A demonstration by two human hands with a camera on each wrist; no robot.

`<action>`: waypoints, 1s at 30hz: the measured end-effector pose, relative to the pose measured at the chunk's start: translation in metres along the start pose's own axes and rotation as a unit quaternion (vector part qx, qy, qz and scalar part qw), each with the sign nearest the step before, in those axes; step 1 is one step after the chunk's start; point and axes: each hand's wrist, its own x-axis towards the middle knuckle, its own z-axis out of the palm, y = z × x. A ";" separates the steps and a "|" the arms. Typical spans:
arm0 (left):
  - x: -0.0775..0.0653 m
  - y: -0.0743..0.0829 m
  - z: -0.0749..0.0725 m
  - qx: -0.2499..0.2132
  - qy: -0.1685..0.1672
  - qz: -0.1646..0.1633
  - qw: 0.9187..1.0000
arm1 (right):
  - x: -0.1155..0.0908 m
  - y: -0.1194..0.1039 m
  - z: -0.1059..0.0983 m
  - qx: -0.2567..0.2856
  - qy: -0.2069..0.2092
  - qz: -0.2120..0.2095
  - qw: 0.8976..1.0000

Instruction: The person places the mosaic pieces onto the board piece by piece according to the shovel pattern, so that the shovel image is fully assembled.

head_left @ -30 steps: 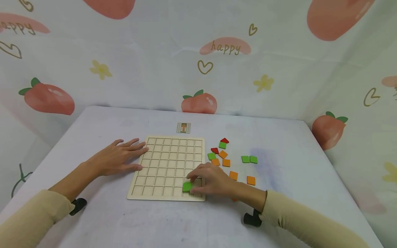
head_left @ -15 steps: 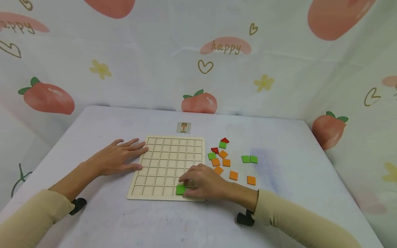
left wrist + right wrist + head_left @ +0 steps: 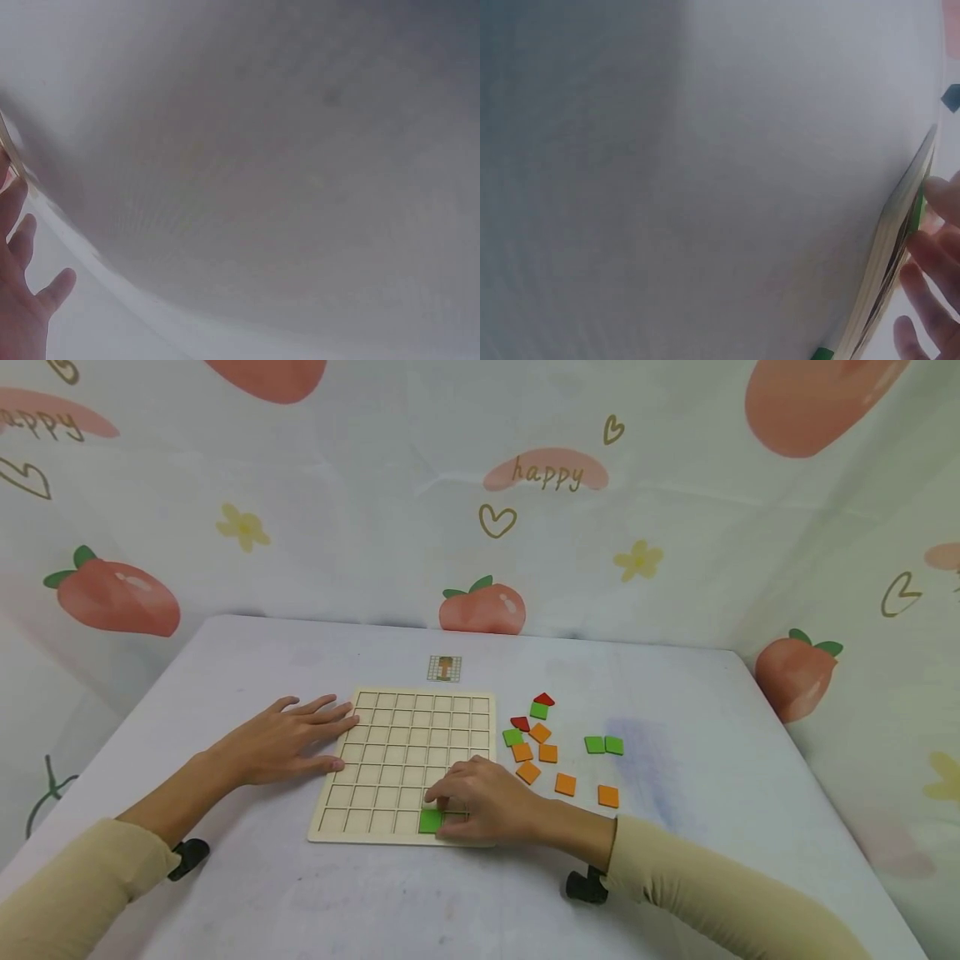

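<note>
A pale wooden grid board [image 3: 382, 752] lies flat on the table. My left hand [image 3: 288, 745] rests at its left edge with the fingers spread and fingertips on the rim; part of this hand [image 3: 22, 292] shows in the left wrist view. Over the board's near right part, my right hand [image 3: 483, 802] pinches a green square tile [image 3: 431, 822] between thumb and fingers. That tile lies in a cell of the nearest row. In the right wrist view the green tile [image 3: 918, 206] shows edge-on between the right hand's fingertips [image 3: 922, 244].
Right of the board lie several loose orange tiles [image 3: 566, 785], several green tiles [image 3: 595, 745] and two red pieces [image 3: 543, 700]. A small picture card [image 3: 445, 668] lies beyond the board's far edge. A printed cloth [image 3: 375, 527] hangs behind the white table [image 3: 675, 710].
My right hand has moved left and slightly nearer along the board, taking the green tile into a nearest-row cell. An orange tile behind the hand has come into view. The left hand stays still.
</note>
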 end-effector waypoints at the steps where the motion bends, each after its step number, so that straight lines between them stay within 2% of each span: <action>1: 0.000 0.000 0.000 0.000 0.001 0.001 1.000 | 0.000 0.000 0.000 -0.001 0.000 -0.001 1.000; 19: 0.002 0.001 -0.001 -0.002 -0.007 -0.006 1.000 | 0.001 -0.002 0.000 -0.019 -0.007 -0.007 1.000; 30: 0.001 0.002 -0.003 -0.007 -0.003 -0.003 1.000 | -0.003 0.000 -0.004 -0.023 -0.014 0.008 1.000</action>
